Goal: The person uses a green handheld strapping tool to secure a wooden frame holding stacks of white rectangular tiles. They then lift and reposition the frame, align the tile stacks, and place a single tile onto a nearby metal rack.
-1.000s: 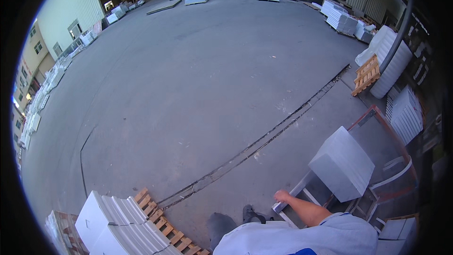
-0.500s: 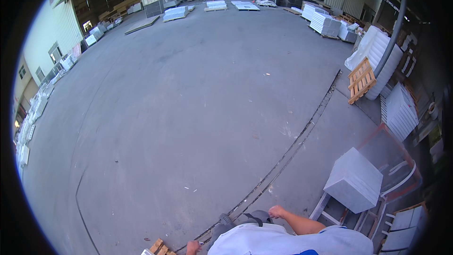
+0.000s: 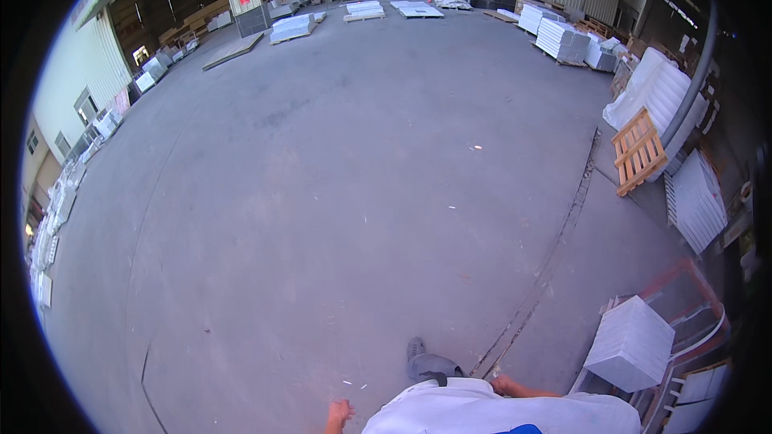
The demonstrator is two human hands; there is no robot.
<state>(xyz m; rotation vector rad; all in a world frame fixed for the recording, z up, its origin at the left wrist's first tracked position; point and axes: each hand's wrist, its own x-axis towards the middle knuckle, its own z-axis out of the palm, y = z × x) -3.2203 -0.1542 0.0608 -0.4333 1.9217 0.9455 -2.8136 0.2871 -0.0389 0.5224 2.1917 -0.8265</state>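
At the lower edge, left of my white shirt [image 3: 450, 410], hangs my left hand [image 3: 340, 413] with its fingers curled. Whether anything small is inside it is too small to make out. On the other side my right hand [image 3: 503, 386] hangs low beside my body, its fingers mostly hidden. Neither hand touches anything around it. Nearest to the right one stands a white-grey block-like stack [image 3: 631, 343] on a frame. One grey shoe [image 3: 416, 348] shows ahead of my body on the grey concrete floor [image 3: 322, 193].
A dark floor groove [image 3: 555, 253] curves along the right. Beyond it lean a wooden pallet [image 3: 639, 151] and white wrapped rolls [image 3: 650, 92]. Slab stacks on pallets [image 3: 364, 10] line the far side. Wrapped goods [image 3: 68, 185] run along the left wall.
My view has moved forward over the floor; the pallet and the block-like stack now sit lower and farther right. My right hand has drawn back closer to my body, and one foot has stepped ahead.
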